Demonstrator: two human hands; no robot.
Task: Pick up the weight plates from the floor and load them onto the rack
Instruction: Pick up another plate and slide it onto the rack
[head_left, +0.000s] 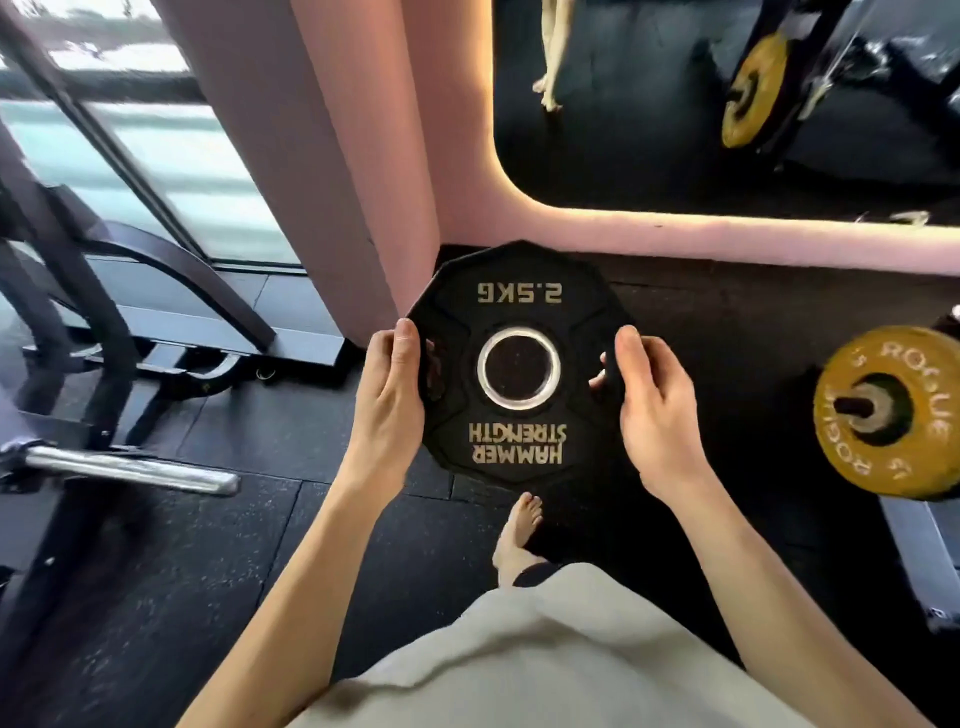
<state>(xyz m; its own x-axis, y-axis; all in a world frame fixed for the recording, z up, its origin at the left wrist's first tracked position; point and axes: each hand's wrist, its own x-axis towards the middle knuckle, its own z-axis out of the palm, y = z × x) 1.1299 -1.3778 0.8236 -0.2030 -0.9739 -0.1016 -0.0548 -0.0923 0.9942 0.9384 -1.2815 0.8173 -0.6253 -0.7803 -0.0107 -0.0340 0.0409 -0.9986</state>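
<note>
You hold the black plate (519, 364) flat-faced between left hand (387, 400) and right hand (657, 410), fingers curled round its opposite edges; bare rack peg (135, 470) lies left, nearer your left hand.

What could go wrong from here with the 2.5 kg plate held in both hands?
1. Drop onto a foot: the 2.5 kg Hammer Strength plate is held in the air by the left hand and right hand only at its side edges, and a bare foot stands just below it.
2. Pinched fingers: fingertips curl through the grip slots, so they could get caught when sliding it onto the chrome peg.
</note>
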